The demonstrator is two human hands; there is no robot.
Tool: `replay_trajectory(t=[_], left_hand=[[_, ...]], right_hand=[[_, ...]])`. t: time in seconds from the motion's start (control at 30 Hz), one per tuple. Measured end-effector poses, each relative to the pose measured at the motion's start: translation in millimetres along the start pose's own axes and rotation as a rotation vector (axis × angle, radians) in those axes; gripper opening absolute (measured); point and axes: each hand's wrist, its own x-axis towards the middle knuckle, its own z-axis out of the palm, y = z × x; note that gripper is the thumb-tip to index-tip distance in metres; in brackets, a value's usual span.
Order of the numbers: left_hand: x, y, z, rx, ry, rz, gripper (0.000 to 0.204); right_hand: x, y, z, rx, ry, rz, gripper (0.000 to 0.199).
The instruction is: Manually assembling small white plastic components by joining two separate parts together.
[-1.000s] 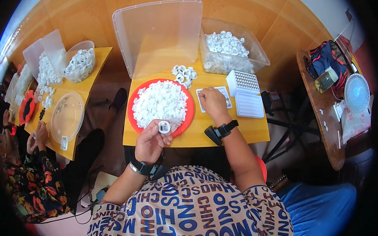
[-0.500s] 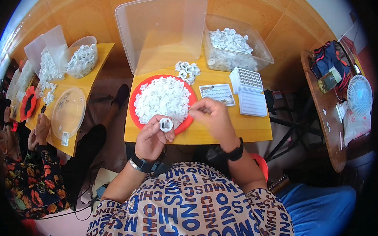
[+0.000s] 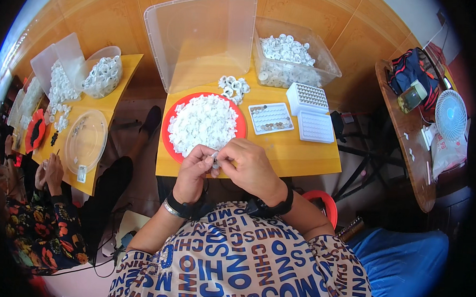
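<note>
Over yellow table (image 3: 301, 151) — hands (image 3: 224, 166) pinching small white part (image 3: 215, 157)

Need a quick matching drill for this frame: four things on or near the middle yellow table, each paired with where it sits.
Things:
1. red plate
2. clear bin
3. small fan
4. flat tray with small round pieces

Places:
A. on the brown table at far right
B. just right of the red plate
C. back right corner of the yellow table, full of white rings
D. in front of both hands, heaped with white pieces

Pairs: 1-D, 2-C, 3-A, 4-B
</note>
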Motion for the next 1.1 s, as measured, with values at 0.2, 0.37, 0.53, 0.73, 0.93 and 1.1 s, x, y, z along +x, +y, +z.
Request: replay_trajectory(t=[0.2,0.37,0.53,0.73,0.93,1.1], left_hand=[[-2,0,1,0.052,-0.017,-0.056,0.018],[0,-2,-1,0.008,-0.041,-0.085,0.018],[0,-2,0,-0.048,-0.025,-0.059,0.017],[0,-2,1,-0.085,0.008,-0.059,0.016],[0,-4,-3,-0.044,-0.008,-0.070,0.016],[-1,-2,-4,-0.046,-0.041,-0.073,0.017]], right_hand=[[-3,2,-2,0.023,-0.058,0.061,0.008],[-6,-1,-1,0.161,-0.035,0.281,0.006],[-10,-1,2,0.072,0.012,0.225,0.005],[-10,-4,6,-0.175,0.055,0.100,0.006],[-11,-3,6,-0.137,0.041,0.138,0.007],[-13,5,2,0.155,-0.024,0.320,0.009]])
